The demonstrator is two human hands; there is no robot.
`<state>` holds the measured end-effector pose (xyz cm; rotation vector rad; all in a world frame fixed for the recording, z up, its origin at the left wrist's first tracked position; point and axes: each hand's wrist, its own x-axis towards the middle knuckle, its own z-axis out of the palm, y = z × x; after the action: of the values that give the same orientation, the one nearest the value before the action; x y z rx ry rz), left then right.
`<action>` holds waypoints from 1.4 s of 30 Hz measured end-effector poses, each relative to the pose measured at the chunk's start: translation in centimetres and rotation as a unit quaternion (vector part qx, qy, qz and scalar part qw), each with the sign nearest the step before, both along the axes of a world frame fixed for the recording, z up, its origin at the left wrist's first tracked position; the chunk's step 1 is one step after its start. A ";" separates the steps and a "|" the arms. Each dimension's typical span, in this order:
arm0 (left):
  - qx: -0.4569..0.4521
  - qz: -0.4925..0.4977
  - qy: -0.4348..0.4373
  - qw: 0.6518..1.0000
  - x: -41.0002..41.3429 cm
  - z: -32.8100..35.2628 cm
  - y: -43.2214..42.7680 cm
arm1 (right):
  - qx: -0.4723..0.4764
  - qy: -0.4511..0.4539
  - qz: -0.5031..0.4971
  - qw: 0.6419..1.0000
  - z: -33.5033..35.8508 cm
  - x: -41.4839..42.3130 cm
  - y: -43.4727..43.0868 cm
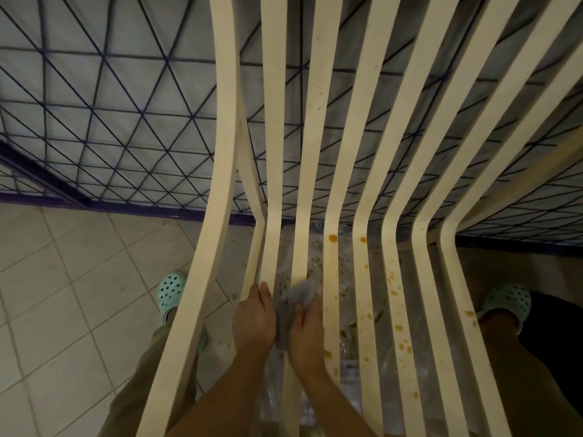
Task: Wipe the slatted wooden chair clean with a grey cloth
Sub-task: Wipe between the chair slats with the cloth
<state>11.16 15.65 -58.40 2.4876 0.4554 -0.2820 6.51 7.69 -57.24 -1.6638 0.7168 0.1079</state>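
The slatted wooden chair (362,184) fills the view, its pale slats running from the backrest down into the seat. Orange-brown spots dot the middle and right seat slats (399,326). A grey cloth (296,301) is bunched over a left-middle seat slat. My left hand (254,320) and my right hand (307,335) press together on the cloth, one at each side, fingers closed around it. The cloth's lower part is hidden between my hands.
A clear plastic sheet (350,367) with spatter lies on the floor under the seat. Pale floor tiles (63,294) spread to the left. A dark metal grille (110,121) stands behind the chair. My feet in mint clogs (172,290) flank the chair.
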 end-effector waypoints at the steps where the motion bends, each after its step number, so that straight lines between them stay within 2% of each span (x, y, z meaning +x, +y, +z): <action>1: 0.000 0.002 -0.001 1.000 0.0 0.0 0.0 | -0.005 -0.003 0.003 1.000 -0.3 -0.8 0.1; 4: 0.001 -0.005 -0.004 1.000 0.0 0.0 0.0 | -0.001 -0.026 -0.003 1.000 0.2 -1.1 0.7; 8: 0.001 -0.011 -0.016 1.000 -0.2 0.0 0.1 | -0.064 -0.054 -0.016 0.996 0.3 1.3 0.7; 13: -0.011 -0.009 -0.024 1.000 -0.3 0.0 0.0 | -0.103 -0.009 -0.002 0.995 -0.8 8.5 -1.3; 17: -0.003 -0.010 -0.010 1.000 -0.2 0.1 -0.1 | -0.091 0.010 0.042 0.995 -1.6 13.6 -3.1; 20: 0.000 -0.008 -0.002 1.000 -0.3 0.3 -0.2 | -0.060 0.008 -0.003 0.998 -1.6 16.1 -3.5; 26: 0.000 -0.004 0.003 1.000 -0.1 0.4 0.0 | -0.007 -0.016 -0.031 0.999 -1.8 15.6 -3.2; 29: -0.001 -0.001 0.002 1.000 -0.2 0.5 0.1 | -0.061 -0.006 0.011 0.998 -1.8 15.0 -3.4; 32: -0.003 -0.004 -0.004 1.000 -0.2 0.7 0.0 | -0.053 0.000 0.005 0.999 -1.9 14.8 -3.3; 36: -0.001 -0.005 -0.004 1.000 -0.1 0.8 -0.1 | 0.037 0.028 -0.035 0.998 -2.1 15.3 -3.4; 39: -0.006 -0.005 -0.005 1.000 -0.2 0.7 -0.1 | -0.002 0.027 -0.021 0.999 -2.1 15.4 -3.5; 42: -0.007 -0.003 -0.007 1.000 -0.2 0.6 -0.1 | 0.015 0.018 -0.022 0.999 -2.0 15.2 -3.3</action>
<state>10.95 15.58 -57.82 2.4769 0.4380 -0.2684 21.69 4.35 -59.27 -1.6192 0.7754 0.1170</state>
